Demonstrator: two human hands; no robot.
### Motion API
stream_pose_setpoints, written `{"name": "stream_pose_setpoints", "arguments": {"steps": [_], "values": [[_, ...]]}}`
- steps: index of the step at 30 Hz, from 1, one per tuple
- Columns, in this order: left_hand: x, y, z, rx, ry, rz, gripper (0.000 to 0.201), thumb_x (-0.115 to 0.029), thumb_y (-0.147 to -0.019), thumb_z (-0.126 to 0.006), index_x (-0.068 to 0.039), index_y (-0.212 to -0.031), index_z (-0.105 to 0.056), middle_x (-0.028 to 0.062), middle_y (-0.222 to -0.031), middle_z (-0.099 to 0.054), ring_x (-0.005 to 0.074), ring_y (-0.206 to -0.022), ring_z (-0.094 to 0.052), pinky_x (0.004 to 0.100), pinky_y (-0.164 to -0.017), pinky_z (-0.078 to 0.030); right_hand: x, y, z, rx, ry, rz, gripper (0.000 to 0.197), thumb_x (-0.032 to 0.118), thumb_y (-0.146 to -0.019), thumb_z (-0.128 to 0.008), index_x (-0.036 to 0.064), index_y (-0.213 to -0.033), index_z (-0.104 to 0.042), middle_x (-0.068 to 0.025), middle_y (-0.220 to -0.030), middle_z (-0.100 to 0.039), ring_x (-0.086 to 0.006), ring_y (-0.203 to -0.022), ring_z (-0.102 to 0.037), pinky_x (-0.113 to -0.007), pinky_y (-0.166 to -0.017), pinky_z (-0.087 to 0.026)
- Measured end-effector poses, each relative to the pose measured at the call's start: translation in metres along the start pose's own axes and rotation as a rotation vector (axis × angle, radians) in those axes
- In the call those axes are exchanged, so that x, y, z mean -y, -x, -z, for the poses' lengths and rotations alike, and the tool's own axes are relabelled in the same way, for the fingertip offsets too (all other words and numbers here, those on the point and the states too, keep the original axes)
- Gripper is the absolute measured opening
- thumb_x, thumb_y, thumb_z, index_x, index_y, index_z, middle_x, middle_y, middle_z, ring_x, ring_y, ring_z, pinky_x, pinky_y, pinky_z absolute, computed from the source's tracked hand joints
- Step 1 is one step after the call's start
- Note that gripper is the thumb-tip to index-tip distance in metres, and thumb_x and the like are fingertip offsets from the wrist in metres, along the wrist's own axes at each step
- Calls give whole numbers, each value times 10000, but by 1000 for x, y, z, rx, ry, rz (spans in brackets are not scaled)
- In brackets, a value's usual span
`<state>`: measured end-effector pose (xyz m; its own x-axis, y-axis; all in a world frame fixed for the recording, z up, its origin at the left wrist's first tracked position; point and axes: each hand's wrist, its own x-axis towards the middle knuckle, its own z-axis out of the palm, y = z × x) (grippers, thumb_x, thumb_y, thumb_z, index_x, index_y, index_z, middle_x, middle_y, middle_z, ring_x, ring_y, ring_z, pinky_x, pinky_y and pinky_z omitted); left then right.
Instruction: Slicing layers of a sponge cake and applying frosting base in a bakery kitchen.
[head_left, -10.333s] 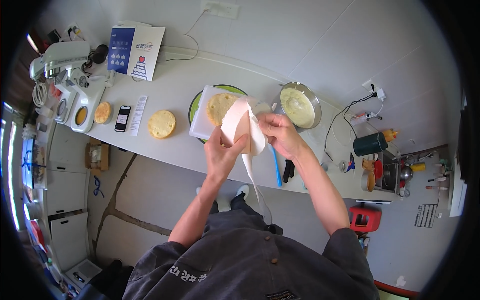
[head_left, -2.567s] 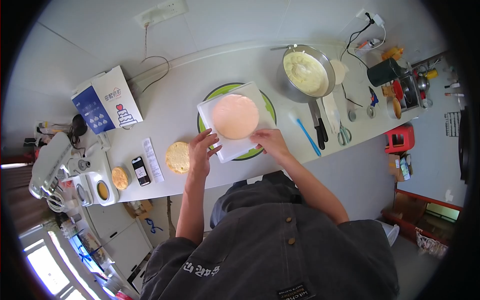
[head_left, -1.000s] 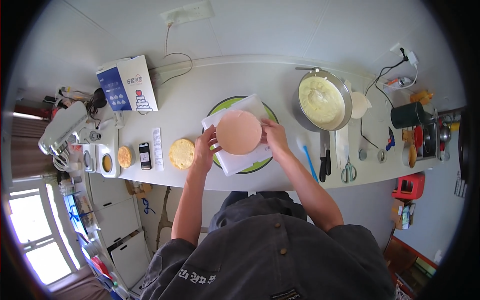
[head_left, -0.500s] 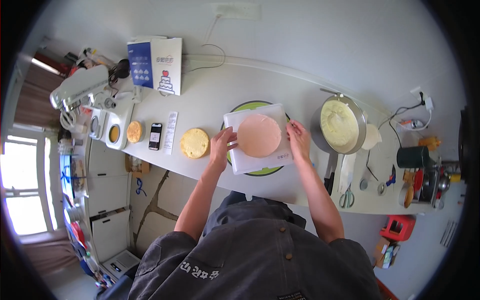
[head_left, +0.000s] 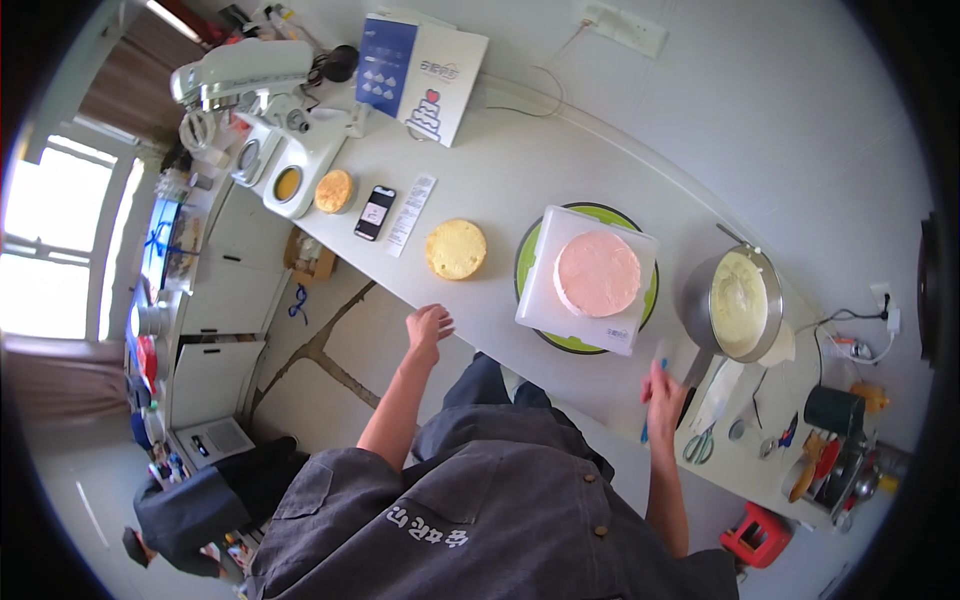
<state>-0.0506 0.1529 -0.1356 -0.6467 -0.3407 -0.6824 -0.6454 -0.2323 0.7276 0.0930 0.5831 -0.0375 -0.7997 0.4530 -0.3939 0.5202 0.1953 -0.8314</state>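
Note:
A round cake (head_left: 598, 274) coated in smooth pink stands on a white square board (head_left: 540, 290), which rests on a round green turntable (head_left: 592, 345) with a dark rim. Neither hand touches them. My left hand (head_left: 430, 330) hangs open just off the table's front edge, fingers loosely stretched. Near that edge, to the right of the board, my right hand (head_left: 661, 402) is closed around a slim blue stick-like thing (head_left: 644, 433); its ends show above and below the fist, but its exact kind cannot be made out. A dark-handled tool lies beside that hand.
Left of the board lie a pale sponge round (head_left: 456, 249), a paper strip (head_left: 411, 215), a phone (head_left: 375, 213) and a browned cake round (head_left: 334, 190). A stand mixer (head_left: 245, 75) is farther left. A steel bowl of cream (head_left: 740, 305) and scissors (head_left: 699, 447) sit right. Another person (head_left: 205, 500) is lower left.
Both hands have let go of the white board and drawn back toward the table's front edge. My right hand has closed on the blue thing. The view has turned and shifted.

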Motion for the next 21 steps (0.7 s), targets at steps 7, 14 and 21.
{"name": "stream_pose_setpoints", "arguments": {"steps": [7,14,21], "values": [[-27,-126,-8,-117,32,98,413,-257,-830,-825,-66,-1137,-626,92,-928,-664,238,-804,-649,425,-733,-549,-190,185,35,-39,814,-326,433,228,-845,-771,-30,-1169,-645,-139,-789,-722,-184,-633,-711,-310,-605,-559],[-67,-120,-47,-19,69,34,377,-161,-796,-792,-18,-1120,-662,114,-988,-647,230,-839,-628,349,-688,-508,-127,223,-51,-182,80,-689,513,148,-859,-726,-56,-1310,-593,-169,-854,-741,-207,-666,-728,-324,-592,-583],[-148,-17,-36,439,54,-167,330,-134,-872,-713,14,-1162,-653,102,-1067,-675,216,-976,-672,328,-849,-557,73,129,-147,-271,93,-63,544,80,-854,-753,25,-1369,-589,-165,-1091,-722,-244,-936,-725,-365,-813,-581]]}}
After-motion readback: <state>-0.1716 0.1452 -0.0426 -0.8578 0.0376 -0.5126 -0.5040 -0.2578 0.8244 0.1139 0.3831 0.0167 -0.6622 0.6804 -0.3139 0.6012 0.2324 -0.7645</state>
